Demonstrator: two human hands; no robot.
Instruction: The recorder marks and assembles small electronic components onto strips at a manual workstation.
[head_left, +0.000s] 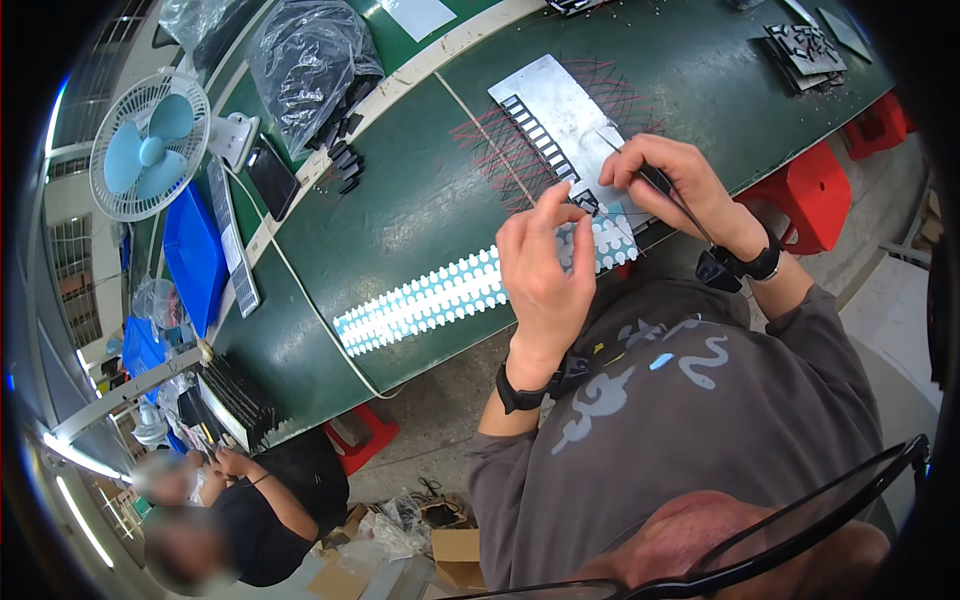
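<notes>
My right hand (685, 185) grips a pair of dark tweezers (657, 180), with the thin tip angled over a pale flat plate (565, 95). On that plate lies a row of small black-framed parts (538, 135), and fine red and black wires fan out on both sides. My left hand (545, 260) is bent at the near end of the row, fingertips drawn together by a small dark piece (585, 203); what they pinch is too small to make out. Under my left hand runs a long teal sheet (420, 305) covered with white rounded stickers.
A clear bag of black parts (315, 70), a phone (271, 177), a fan (150, 150) and a blue tray (190, 255) stand far left. Stacked plates with small parts (805, 55) lie far right. Red stools (800, 200) stand beside the green table (400, 200). Another person (270, 510) works at lower left.
</notes>
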